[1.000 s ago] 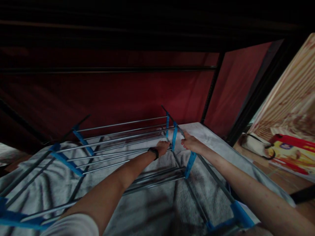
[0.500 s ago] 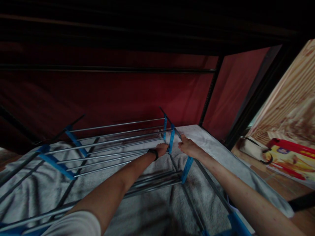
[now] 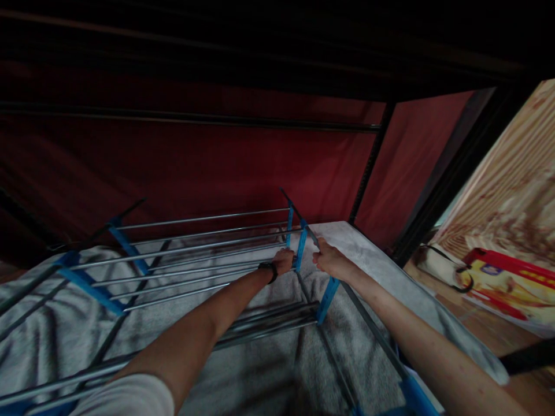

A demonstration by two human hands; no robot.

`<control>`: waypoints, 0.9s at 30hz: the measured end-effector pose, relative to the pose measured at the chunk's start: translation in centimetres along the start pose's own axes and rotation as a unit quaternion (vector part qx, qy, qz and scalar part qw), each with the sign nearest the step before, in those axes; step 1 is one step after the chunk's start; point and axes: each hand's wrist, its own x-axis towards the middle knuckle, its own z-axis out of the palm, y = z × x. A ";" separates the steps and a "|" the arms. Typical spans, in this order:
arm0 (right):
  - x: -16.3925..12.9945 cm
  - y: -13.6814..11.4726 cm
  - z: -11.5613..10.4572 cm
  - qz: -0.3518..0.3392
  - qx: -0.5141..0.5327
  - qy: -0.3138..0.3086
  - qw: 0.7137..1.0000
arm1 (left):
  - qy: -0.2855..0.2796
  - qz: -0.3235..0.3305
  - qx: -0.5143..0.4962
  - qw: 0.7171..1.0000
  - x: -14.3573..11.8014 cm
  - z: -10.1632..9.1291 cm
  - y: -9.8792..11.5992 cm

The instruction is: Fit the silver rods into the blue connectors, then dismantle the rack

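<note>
A rack of thin silver tubes with blue plastic brackets and dark side poles, perhaps a shoe rack (image 3: 186,267), lies on a grey blanket. My left hand (image 3: 284,261), with a black band at the wrist, is closed around the tube ends beside an upright blue bracket (image 3: 301,245). What exactly its fingertips touch is hidden. On the other side of that bracket, my right hand (image 3: 330,258) has its fingers curled at the long side pole (image 3: 375,326). Below the hands, another blue bracket (image 3: 328,300) joins the lower tubes to the frame.
The grey blanket (image 3: 260,375) covers a bed under a dark metal bunk frame (image 3: 373,156). Red cloth (image 3: 208,167) hangs behind. On the floor at right are a white bag with a dark strap (image 3: 440,266) and a red and yellow box (image 3: 505,283).
The view has shifted slightly, so the rack's left end appears a little further left. Both hands keep nearly the same places on the rack.
</note>
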 end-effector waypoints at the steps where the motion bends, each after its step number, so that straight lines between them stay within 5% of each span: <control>1: 0.1 0.1 0.1 0.004 0.001 -0.002 1.000 | 0.000 -0.002 -0.003 1.000 0.1 0.1 -0.1; 17: 1.2 1.3 0.5 -0.006 0.001 -0.015 1.000 | -0.021 0.054 -0.096 0.994 3.0 0.3 -1.4; 27: 1.8 1.8 0.8 -0.012 0.007 -0.018 1.000 | -0.036 0.037 -0.105 0.993 2.5 0.2 -1.5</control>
